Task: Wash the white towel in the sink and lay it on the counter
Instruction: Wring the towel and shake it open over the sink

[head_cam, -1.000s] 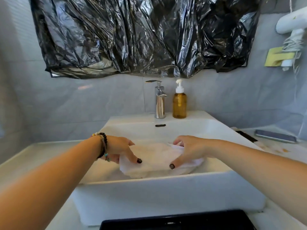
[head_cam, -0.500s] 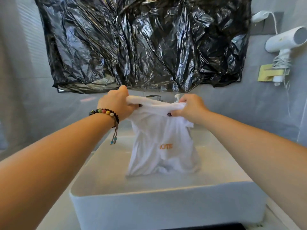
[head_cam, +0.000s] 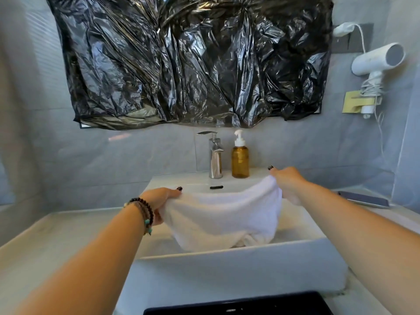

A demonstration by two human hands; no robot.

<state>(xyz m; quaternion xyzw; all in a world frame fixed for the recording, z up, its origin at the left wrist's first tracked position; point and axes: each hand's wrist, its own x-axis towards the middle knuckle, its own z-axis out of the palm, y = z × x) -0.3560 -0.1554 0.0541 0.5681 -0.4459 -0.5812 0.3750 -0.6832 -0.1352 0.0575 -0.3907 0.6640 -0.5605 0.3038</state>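
The white towel (head_cam: 223, 214) hangs spread between my two hands over the white rectangular sink (head_cam: 238, 267). Its lower folds sag into the basin. My left hand (head_cam: 160, 202), with a beaded bracelet on the wrist, grips the towel's left top corner. My right hand (head_cam: 287, 183) grips the right top corner, a little higher and farther back near the sink's rear ledge. The basin floor is hidden behind the towel.
A chrome faucet (head_cam: 214, 155) and an amber soap pump bottle (head_cam: 240, 159) stand on the sink's back ledge. A phone (head_cam: 363, 198) lies on the counter (head_cam: 45, 237) at right. A black plastic sheet (head_cam: 188, 60) covers the wall above. A hair dryer (head_cam: 377, 62) hangs at right.
The towel was bunched and lifted high with both hands close together; now my hands have dropped and pulled apart, spreading it wide over the basin.
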